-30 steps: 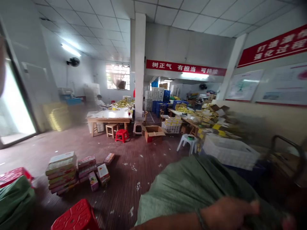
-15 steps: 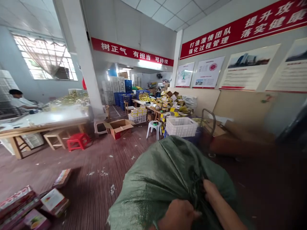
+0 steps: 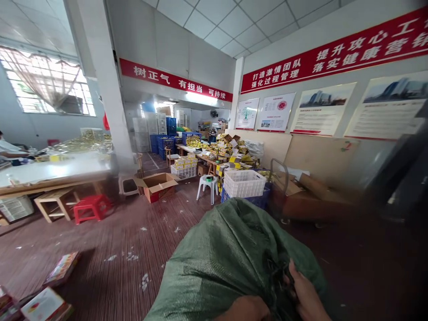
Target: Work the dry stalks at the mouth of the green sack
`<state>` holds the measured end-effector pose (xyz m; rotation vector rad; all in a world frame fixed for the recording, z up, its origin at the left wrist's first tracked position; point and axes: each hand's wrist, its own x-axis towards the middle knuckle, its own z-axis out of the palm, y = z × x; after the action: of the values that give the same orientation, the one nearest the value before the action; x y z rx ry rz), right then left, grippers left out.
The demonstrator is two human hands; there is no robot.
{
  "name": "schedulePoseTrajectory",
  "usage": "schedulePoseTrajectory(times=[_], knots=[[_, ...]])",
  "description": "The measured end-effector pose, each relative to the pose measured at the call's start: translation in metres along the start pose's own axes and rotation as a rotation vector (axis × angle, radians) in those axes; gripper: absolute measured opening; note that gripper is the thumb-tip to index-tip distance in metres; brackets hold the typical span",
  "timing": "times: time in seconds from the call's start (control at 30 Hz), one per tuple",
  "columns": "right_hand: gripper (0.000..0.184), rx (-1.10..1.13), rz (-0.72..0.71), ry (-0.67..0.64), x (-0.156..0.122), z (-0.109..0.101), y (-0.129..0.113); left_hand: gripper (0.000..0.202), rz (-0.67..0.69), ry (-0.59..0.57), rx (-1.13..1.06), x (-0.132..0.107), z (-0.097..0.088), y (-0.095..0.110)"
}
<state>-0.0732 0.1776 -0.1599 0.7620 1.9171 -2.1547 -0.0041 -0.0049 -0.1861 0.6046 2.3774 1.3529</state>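
Observation:
A large, full green woven sack [image 3: 210,263] fills the lower middle of the view. Its mouth is gathered into dark folds [image 3: 277,274] that look tied with cord. At the bottom edge, my left hand [image 3: 249,307] is closed on the sack just left of the gathered part; its fingertips are hidden. On the other side, my right hand [image 3: 306,290] grips the bunched material, thumb upward, its other fingers partly hidden.
Beyond the sack are a white crate [image 3: 245,183], a white stool [image 3: 207,187], an open carton [image 3: 158,186] and a trolley with cardboard [image 3: 301,196]. Red stools [image 3: 90,207] stand left by a long table [image 3: 50,174], where a person sits. Printed boxes [image 3: 47,303] lie lower left.
My view has turned a little to the right, so the room has slid left. My left hand has moved slightly lower, and both hands stay at the sack's gathered mouth.

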Motion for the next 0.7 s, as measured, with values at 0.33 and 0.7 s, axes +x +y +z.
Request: schedulePoseTrajectory(times=[0.33,0.7], knots=[[0.07,-0.455,-0.395,-0.207,-0.107,-0.026,-0.028,0.023,0.072,0.363,-0.23,-0.014,0.008,0.058],[0.08,0.1,-0.18,-0.144,-0.099,0.02,-0.033,0.064,0.029,0.347,-0.856,-0.018,0.0,0.074]])
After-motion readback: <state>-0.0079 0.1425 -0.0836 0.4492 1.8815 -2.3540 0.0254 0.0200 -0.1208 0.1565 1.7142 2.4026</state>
